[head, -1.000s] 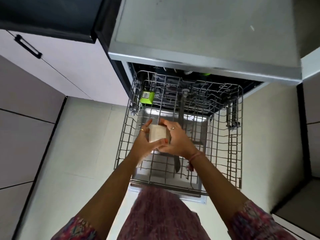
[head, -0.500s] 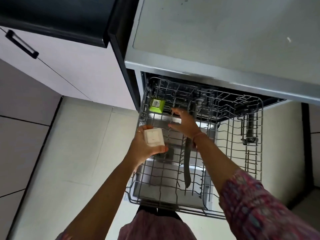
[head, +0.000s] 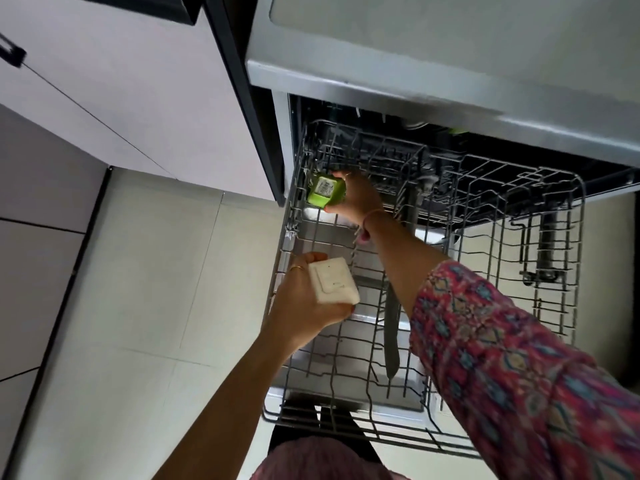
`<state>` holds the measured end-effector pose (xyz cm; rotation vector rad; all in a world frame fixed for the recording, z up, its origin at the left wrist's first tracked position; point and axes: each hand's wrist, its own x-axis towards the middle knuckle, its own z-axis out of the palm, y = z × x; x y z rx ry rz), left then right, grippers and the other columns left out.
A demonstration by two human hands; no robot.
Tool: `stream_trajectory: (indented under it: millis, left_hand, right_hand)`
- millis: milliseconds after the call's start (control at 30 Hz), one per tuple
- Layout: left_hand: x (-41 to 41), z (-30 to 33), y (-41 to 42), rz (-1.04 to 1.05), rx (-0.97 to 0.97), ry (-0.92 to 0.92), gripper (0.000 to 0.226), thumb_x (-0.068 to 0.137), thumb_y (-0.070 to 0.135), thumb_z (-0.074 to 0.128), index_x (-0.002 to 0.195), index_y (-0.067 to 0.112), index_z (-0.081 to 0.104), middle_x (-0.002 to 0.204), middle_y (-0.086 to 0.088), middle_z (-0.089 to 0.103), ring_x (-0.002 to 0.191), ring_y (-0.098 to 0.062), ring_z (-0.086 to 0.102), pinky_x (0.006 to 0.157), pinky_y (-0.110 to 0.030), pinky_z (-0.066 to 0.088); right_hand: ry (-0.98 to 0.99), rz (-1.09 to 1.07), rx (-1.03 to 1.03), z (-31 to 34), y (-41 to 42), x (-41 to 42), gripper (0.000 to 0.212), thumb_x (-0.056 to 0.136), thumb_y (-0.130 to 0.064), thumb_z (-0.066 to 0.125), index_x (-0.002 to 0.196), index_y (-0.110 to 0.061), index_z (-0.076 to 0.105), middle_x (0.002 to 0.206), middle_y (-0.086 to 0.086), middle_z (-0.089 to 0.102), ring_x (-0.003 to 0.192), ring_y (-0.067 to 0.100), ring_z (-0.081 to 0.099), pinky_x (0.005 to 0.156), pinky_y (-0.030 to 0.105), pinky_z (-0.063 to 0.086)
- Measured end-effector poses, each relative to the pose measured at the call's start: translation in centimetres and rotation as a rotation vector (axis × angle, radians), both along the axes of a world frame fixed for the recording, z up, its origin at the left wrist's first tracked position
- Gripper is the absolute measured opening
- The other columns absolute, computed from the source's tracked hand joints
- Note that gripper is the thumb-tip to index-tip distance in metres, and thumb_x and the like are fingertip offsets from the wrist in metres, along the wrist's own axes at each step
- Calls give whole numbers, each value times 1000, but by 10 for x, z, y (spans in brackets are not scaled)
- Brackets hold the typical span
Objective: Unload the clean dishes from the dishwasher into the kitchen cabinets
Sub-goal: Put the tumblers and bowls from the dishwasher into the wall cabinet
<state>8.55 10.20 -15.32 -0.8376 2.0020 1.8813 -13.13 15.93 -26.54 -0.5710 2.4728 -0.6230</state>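
Note:
The wire dishwasher rack (head: 568, 258) is pulled out below the counter, over the open dishwasher door. My left hand (head: 304, 306) hovers over the rack's left edge and grips a small white square container (head: 334, 281). At the rack's far left corner, my right hand (head: 356, 199) closes around a small green container (head: 325, 190) with a label on it. A long dark knife (head: 391, 337) lies in the middle of the rack.
The grey counter slab (head: 433, 53) overhangs the rack's back. Pale cabinet doors (head: 121, 91) with a black handle (head: 10, 51) stand to the left. Light floor tiles (head: 156, 271) lie left of the rack. Folding racks (head: 543, 251) stand at the right side.
My right hand let go of the white container, reached to the far left corner and took hold of the green container. My left hand moved left with the white container.

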Motion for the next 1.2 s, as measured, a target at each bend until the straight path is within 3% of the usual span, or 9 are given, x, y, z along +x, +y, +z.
stream_trajectory:
  millis: [133,267,333,467,667,800,1000,1100,1200]
  left_hand:
    - [5,13,7,17,1,8,77,57,6,88,119,22,44,102,1,63,94,-10,63,70,-19,55]
    - [14,36,15,45,1,32,77,56,4,88,117,24,46,103,2,60,90,-6,63,62,-16,54]
    - [19,53,20,53,-9,55,73,55,7,90,110,31,48,99,9,60,85,1,63,58,-12,51]
    - [33,91,26,57,-76,100,74,53,20,92,112,34,49,103,15,60,95,-4,61,63,-14,55]
    - [67,148,14,72,-105,178,71,54,19,91,110,34,50,108,10,62,98,-12,63,64,-18,56]
    - [95,185,-11,76,-149,241,67,54,18,91,106,36,53,108,8,64,98,-15,65,66,-20,57]
    - [133,222,-76,70,-192,319,69,53,24,92,110,37,54,107,11,63,97,-10,63,66,-19,56]
    - [153,242,-125,67,-211,368,68,52,26,93,108,38,55,104,11,63,95,-10,64,63,-17,55]
    - [178,268,-187,45,-257,407,70,51,33,92,109,39,53,106,11,63,98,-11,63,68,-21,57]
  right_hand:
    - [-3,-147,-167,22,12,10,71,61,-18,84,126,-10,56,116,6,62,99,14,59,80,14,39]
    - [19,-196,-276,61,40,28,72,60,-23,85,125,-11,56,121,8,58,105,17,58,89,17,45]
    - [56,-169,-325,85,59,40,72,60,-24,86,125,-10,57,123,9,54,106,18,56,87,12,42]
    - [65,-105,-393,129,87,64,76,63,-27,86,128,-7,53,125,9,51,111,21,56,97,30,49]
    - [79,-42,-558,199,94,103,74,67,-22,81,132,-13,48,124,0,55,111,11,56,93,16,47]
    - [141,6,-659,251,81,131,68,68,-12,81,129,-10,50,119,1,58,104,4,59,84,8,48]
    - [255,55,-725,307,29,167,65,68,-10,81,127,-11,52,114,1,60,102,5,60,83,7,47]
    - [292,73,-735,332,-15,187,66,68,-11,81,127,-9,53,115,5,62,103,11,62,87,13,50]
    - [353,67,-779,357,-71,213,63,66,-11,82,124,-10,55,111,4,64,98,0,62,84,8,48]
